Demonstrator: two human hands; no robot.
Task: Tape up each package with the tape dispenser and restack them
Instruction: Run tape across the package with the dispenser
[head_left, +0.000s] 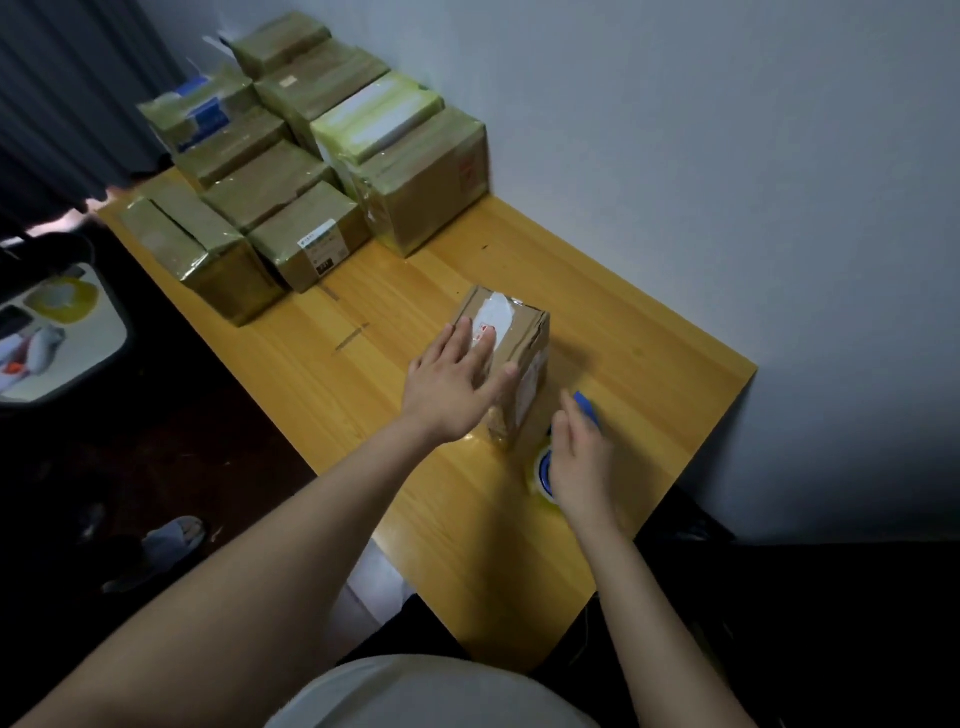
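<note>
Judging by the tape-glossed stack (291, 208) at the desk's (649, 364) far end, most looked done; the flat left hand (452, 384) pressed one loose package (519, 338) mid-desk, while the right hand (576, 462) met the tape dispenser (587, 405) just beside it, grip unclear.

Your wooden tabletop (649, 364) carries a crowd of taped packages (291, 208) packed tight at its far end. Nearer you, one small box (524, 332) stands alone, with the blue tape dispenser (588, 404) just to its right, blurred. Two short strips (352, 336), perhaps tape, lie on the wood between.
</note>
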